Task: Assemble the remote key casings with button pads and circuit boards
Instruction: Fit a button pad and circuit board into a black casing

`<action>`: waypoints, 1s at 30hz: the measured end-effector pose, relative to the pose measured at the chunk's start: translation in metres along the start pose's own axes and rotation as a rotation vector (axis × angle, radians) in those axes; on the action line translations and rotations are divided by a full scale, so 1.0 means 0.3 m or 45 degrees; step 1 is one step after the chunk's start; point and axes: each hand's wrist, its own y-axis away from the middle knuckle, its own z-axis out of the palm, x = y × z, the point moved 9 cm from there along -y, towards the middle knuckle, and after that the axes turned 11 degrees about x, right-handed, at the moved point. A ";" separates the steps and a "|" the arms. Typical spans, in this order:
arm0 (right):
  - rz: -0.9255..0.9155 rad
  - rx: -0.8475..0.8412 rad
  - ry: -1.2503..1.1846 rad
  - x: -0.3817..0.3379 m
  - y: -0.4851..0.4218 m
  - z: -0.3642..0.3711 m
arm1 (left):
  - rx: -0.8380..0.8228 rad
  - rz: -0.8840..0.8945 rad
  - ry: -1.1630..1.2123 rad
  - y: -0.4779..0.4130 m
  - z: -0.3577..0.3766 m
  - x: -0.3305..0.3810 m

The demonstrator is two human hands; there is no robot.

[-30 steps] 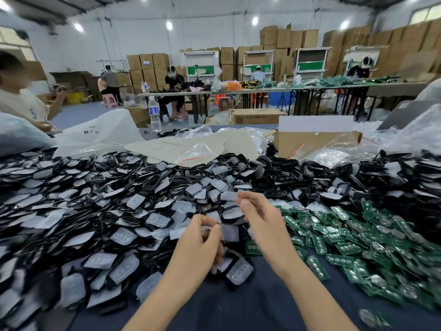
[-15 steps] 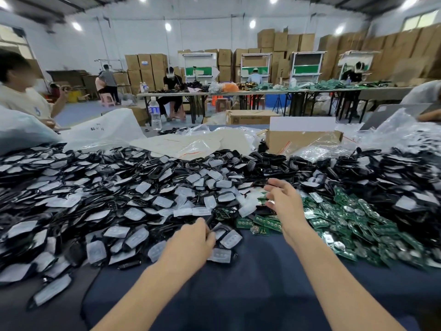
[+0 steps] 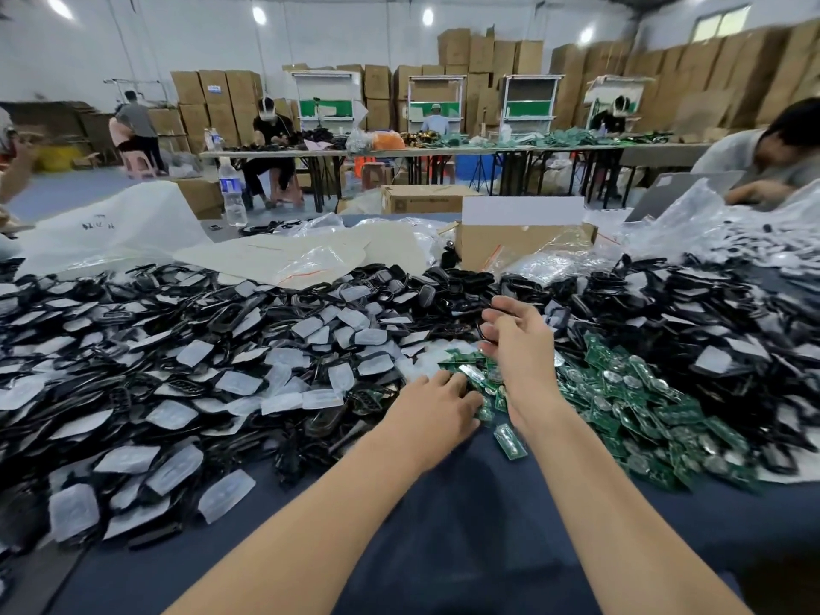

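Green circuit boards (image 3: 621,406) heaped right of centre on the tabletop (image 3: 466,503); my left hand (image 3: 437,406) lies on their near edge, grip loose. Right hand (image 3: 517,348) curls over the black casings (image 3: 448,299), and I can't tell if it holds one. I'd pinch a single board by its edges.

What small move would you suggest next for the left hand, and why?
Probably pinch up one circuit board: the left hand rests its fingers flat on that green pile, while the right hand reaches into the black casings beyond. Whether it grips one is unclear.
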 end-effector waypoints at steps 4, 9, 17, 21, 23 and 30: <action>-0.023 0.006 0.046 0.011 -0.045 0.012 | 0.213 0.145 -0.085 0.002 -0.037 0.015; -0.049 0.024 0.139 0.041 -0.112 0.034 | 0.275 -0.107 0.173 -0.010 -0.045 -0.084; -0.320 -0.168 0.810 0.124 -0.243 0.192 | 0.550 -1.020 1.308 0.061 -0.032 -0.450; -0.344 -0.313 1.354 0.208 -0.288 0.257 | 0.707 -1.259 1.642 0.119 0.011 -0.557; -0.361 -0.372 1.532 0.234 -0.295 0.269 | 0.759 -1.342 1.763 0.144 0.040 -0.588; -0.539 -0.285 1.389 0.199 -0.292 0.243 | 0.840 -1.460 1.921 0.189 0.097 -0.618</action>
